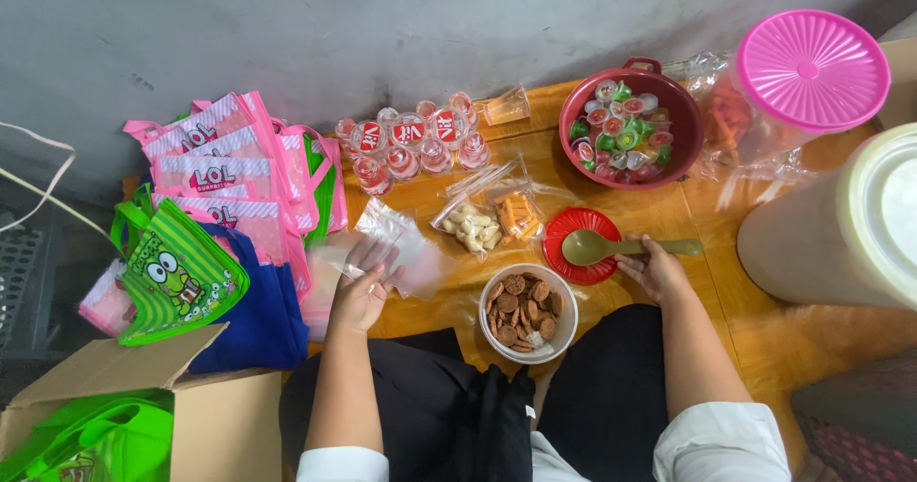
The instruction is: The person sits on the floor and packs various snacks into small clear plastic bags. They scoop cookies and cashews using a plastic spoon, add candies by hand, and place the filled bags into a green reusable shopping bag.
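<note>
my left hand (361,291) has fingers pinched on a clear plastic bag (406,248), right hand (654,267) fingers curled round the green spoon (611,247) over the red lid (581,245).

Shiny plastic, smooth wood

Beside the shiny wooden floor (669,219)'s red plastic bowl (690,128): a see-through plastic bag (406,243), matt plastic spoon (611,247), rough cardboard box (224,420).

The left hand (361,296) gripped a clear bag (401,243). The right hand (652,270) held a green spoon (611,247) over a red lid (581,244), beside a cookie bowl (528,312).
</note>
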